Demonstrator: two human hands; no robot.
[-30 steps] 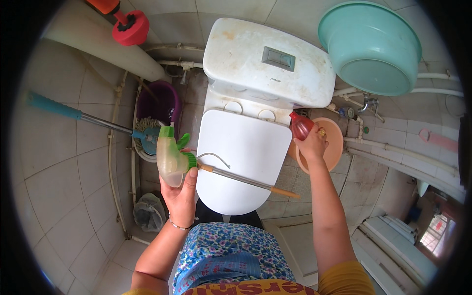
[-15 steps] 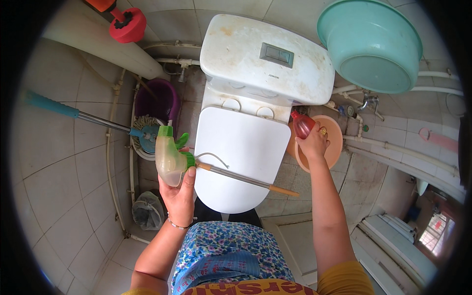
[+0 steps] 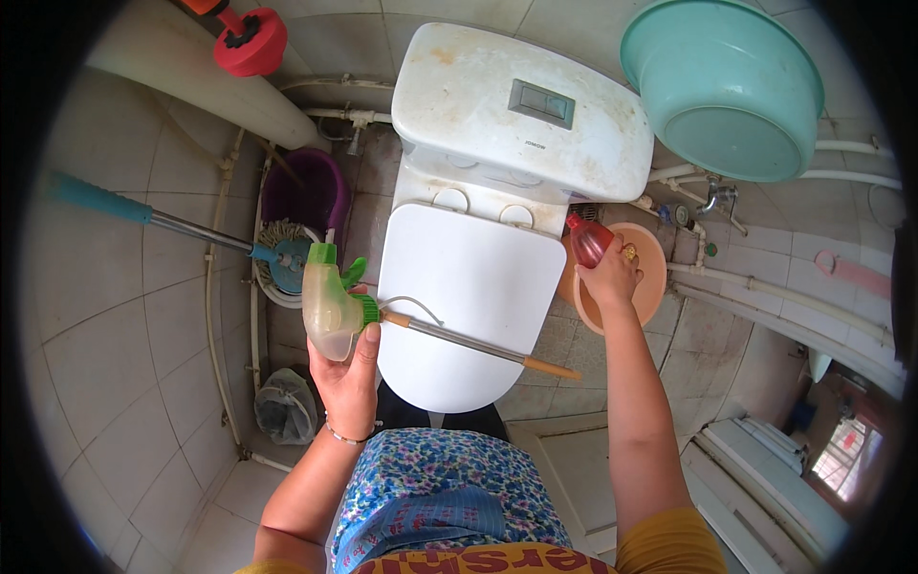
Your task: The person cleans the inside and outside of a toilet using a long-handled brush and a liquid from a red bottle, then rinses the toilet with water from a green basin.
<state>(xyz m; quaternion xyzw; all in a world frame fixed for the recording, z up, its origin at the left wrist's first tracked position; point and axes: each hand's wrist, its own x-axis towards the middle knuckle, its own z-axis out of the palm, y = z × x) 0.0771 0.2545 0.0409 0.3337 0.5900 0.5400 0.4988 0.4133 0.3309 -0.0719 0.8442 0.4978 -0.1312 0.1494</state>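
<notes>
My left hand (image 3: 345,387) is wrapped round a trigger spray head (image 3: 332,304) with a cloudy, translucent body, a green nozzle, trigger and ribbed collar. A thin, bent tube (image 3: 413,304) comes from its collar side over the white toilet lid (image 3: 469,277). Across the lid lies a metal rod (image 3: 464,344) with tan ends; whether its near end touches the spray head, I cannot tell. Farther right, my right hand (image 3: 611,275) grips a see-through red bottle (image 3: 590,240), its narrow end tilted up and left, above the peach basin (image 3: 643,311). Something gold shows at the fingers.
The toilet tank (image 3: 478,96) stands ahead, with a green tub (image 3: 727,86) at far right. On the left are a purple bucket (image 3: 330,177), a blue-handled mop (image 3: 191,230), a lined bin (image 3: 285,409) and a large pipe (image 3: 206,86). Pipes run along both walls.
The view has shifted very slightly. Both hands keep their holds on the spray head and the red bottle, with no clear movement.
</notes>
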